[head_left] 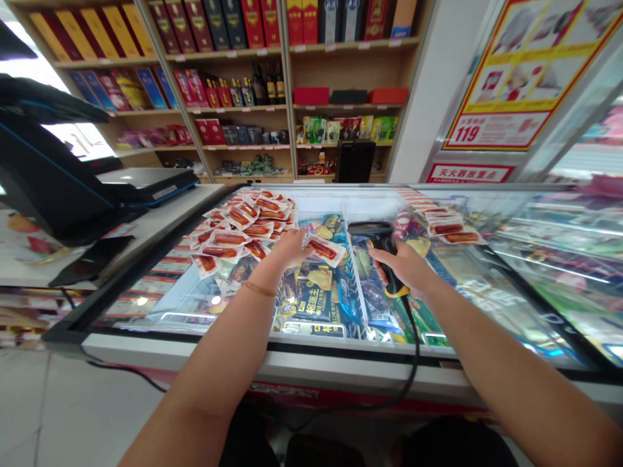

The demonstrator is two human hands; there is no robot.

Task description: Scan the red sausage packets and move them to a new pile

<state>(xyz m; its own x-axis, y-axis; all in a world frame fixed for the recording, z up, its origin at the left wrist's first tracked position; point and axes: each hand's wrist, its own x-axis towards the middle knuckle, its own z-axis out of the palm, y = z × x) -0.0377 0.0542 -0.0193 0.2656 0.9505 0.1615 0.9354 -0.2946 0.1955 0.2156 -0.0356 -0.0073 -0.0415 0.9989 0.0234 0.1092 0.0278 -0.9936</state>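
Note:
Between the fingers of my left hand (291, 250) is a clear-wrapped sausage pack (325, 249), held over the glass top of a chest freezer. My right hand (405, 264) is wrapped round the handle of a black barcode scanner (377, 237), its head pointing left above the pack; a cable runs down from the grip. To the left lies a heap of similar sausage packs (238, 220) on the glass. A smaller row of packs (450, 227) rests on the right side. Under the glass, bagged frozen goods (314, 295) show.
The chest freezer's front rim (341, 366) runs across in front of me. A counter at left carries a black scale (150, 185) and a dark terminal (48, 162). Shelves (233, 58) of boxes and bottles line the back. The scanner cable (413, 350) hangs over the rim.

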